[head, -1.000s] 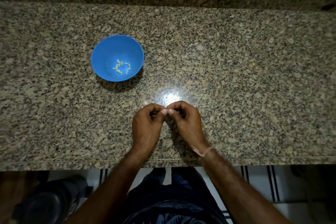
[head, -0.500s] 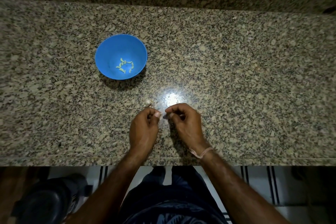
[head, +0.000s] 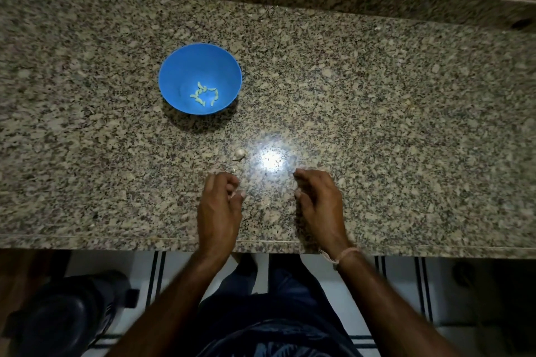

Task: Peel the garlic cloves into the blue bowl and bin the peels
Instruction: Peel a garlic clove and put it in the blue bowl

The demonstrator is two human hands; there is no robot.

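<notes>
Garlic clove (head: 239, 153) lies on the counter (head: 377, 124) just beyond the left hand (head: 220, 211). That hand's fingers (head: 229, 180) curl against the thumb; contents cannot be told. Right hand (head: 319, 206) sits beside it, apart, loosely curled, with nothing seen held. Peeled cloves (head: 204, 94) lie in the blue bowl (head: 179, 72) farther out.

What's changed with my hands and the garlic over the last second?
The left hand and right hand, fingertips pinched together a second ago, have pulled apart sideways. Whether the left one holds anything now is unclear. The blue bowl, its peeled cloves and the loose clove on the counter stayed put.
</notes>
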